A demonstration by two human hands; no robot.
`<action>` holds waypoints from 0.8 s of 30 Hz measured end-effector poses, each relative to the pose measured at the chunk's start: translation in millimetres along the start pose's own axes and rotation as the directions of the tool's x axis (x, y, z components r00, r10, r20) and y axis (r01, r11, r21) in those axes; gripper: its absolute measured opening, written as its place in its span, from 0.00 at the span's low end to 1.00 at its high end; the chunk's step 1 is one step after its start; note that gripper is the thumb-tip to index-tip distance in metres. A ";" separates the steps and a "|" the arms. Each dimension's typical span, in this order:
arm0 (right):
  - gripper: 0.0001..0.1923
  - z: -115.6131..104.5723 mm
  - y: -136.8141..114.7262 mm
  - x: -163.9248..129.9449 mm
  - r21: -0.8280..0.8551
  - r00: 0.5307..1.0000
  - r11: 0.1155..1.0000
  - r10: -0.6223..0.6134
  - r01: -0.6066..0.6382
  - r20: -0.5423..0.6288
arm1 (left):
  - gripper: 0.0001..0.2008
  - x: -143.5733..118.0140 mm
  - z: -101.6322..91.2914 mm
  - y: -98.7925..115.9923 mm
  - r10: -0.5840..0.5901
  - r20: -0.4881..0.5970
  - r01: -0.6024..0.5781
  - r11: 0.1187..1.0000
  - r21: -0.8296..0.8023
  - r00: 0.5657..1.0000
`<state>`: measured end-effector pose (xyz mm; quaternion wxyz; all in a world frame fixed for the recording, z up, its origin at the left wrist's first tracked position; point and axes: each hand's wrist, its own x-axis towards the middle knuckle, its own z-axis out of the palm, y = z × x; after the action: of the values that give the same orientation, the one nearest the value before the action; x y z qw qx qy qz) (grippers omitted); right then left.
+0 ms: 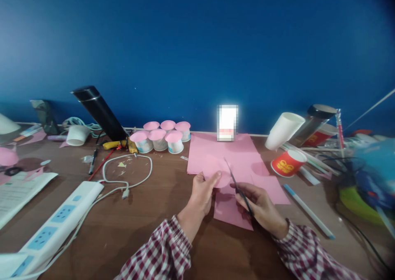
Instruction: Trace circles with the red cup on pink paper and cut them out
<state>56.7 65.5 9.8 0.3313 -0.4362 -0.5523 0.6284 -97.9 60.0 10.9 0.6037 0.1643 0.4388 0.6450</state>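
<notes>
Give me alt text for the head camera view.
Left hand holds a pink paper circle while the right hand cuts it with scissors, over pink sheets on a cluttered wooden desk.

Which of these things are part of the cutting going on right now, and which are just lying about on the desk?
In use:
left hand holding the pink disc
right hand holding the scissors
pink sheets under the hands

Lying about:
pink-topped cups
power strip
white cable
red cup
white cup
black flask
blue pen
</notes>
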 end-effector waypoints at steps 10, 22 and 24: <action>0.23 -2.5 3.5 0.6 -0.010 0.999 1.000 -0.028 0.028 0.030 | 0.13 -0.7 -0.7 -1.5 0.007 0.029 -0.007 1.000 -0.006 1.000; 0.23 -3.0 5.7 1.2 -0.012 0.999 1.000 -0.029 0.029 0.024 | 0.14 0.0 -0.1 -0.6 0.008 0.022 -0.007 1.000 -0.028 1.000; 0.24 -3.3 5.6 0.9 -0.011 0.999 1.000 -0.026 0.026 0.025 | 0.14 -0.2 -0.5 -0.5 0.008 0.024 -0.007 1.000 -0.030 1.000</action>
<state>59.7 66.8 4.1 0.3299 -0.4229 -0.5657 0.6263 -97.9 59.6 10.4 0.6088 0.1648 0.4212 0.6518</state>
